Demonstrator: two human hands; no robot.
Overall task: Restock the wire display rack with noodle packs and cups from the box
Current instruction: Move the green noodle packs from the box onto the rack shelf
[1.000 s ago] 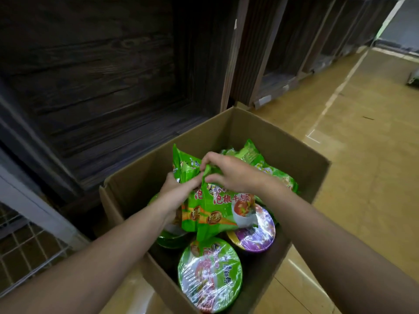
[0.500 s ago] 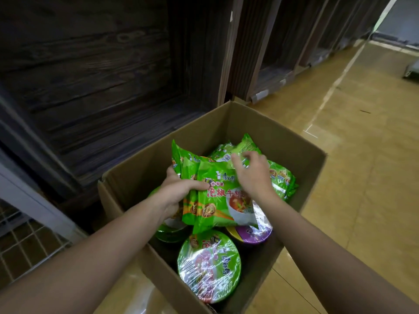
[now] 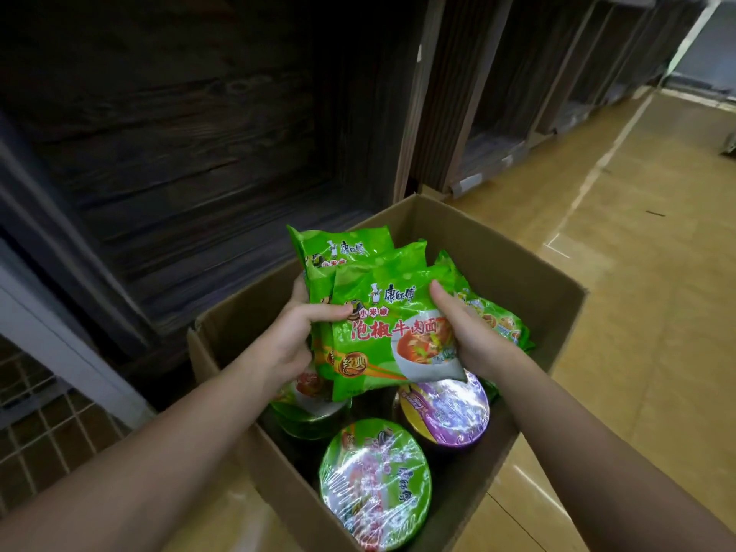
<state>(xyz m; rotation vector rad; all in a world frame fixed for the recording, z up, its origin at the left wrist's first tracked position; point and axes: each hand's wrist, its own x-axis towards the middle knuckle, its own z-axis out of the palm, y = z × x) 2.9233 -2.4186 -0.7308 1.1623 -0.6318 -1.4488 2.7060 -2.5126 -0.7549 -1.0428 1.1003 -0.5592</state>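
An open cardboard box stands on the floor. Over it I hold a stack of green noodle packs upright. My left hand grips the stack's left edge, thumb across the front pack. My right hand grips the right edge, thumb on the front. Another green pack lies in the box behind my right hand. Below the stack sit a green-lidded cup, a purple-lidded cup and a second green cup, partly hidden. A corner of the white wire rack shows at lower left.
Dark wooden shelving stands directly behind the box, with more units along the aisle to the right. A white post of the rack frame runs diagonally at left. Glossy tan floor spreads to the right.
Both hands gathered the green packs into one stack and lifted it higher above the box. My right hand shifted from the top of the packs to their right edge.
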